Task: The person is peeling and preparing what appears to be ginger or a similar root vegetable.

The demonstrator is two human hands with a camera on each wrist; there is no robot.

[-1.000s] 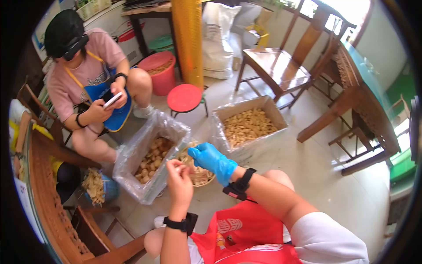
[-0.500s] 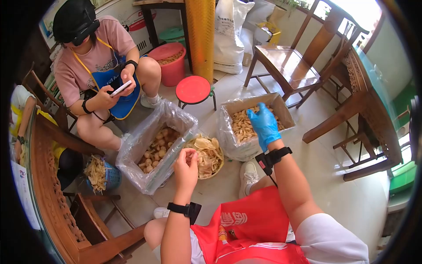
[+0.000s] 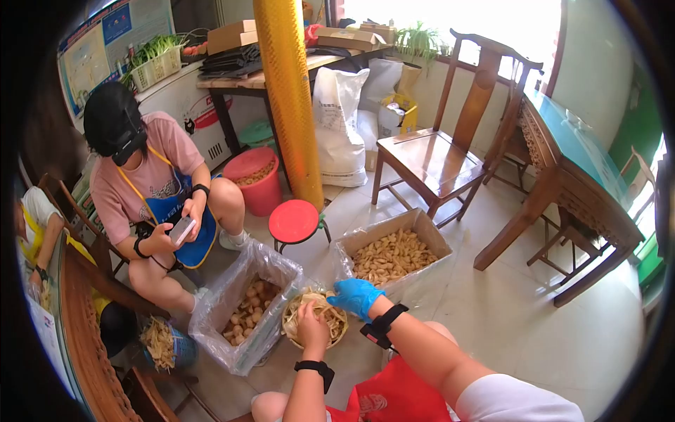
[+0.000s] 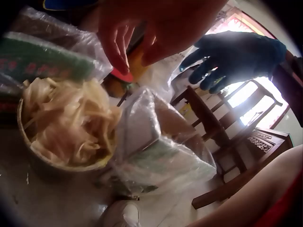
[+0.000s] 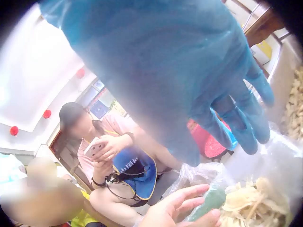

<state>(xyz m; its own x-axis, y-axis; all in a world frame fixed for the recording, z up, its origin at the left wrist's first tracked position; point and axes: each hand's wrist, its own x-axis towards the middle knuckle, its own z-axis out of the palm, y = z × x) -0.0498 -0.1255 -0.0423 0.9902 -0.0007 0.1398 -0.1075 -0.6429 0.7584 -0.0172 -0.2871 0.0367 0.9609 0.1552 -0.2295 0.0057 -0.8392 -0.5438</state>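
Note:
My bare left hand [image 3: 313, 327] is over the round basket [image 3: 342, 333] of pale peelings, fingers loosely bent. In the left wrist view its fingertips hang apart above the heap of peelings [image 4: 71, 123], with nothing seen between them. The blue-gloved right hand [image 3: 356, 298] is at the basket's right side, near the box of peeled pieces [image 3: 394, 257]. In the right wrist view the gloved fingers [image 5: 241, 120] are spread and slightly bent, and hold nothing visible. Left of the basket, a plastic-lined box holds round brownish pieces [image 3: 249, 313].
A seated person [image 3: 155, 190] with a phone is at the left. Behind the boxes stand a red stool [image 3: 294, 221], a yellow pillar [image 3: 288, 98] and a wooden chair [image 3: 436, 158]. A blue bin [image 3: 184, 348] of peelings is at lower left, and a carved table [image 3: 562, 141] at right.
The gloved right hand has moved left and down from over the box of peeled pieces to beside the basket. My left hand has moved over the basket. The head view has tilted upward.

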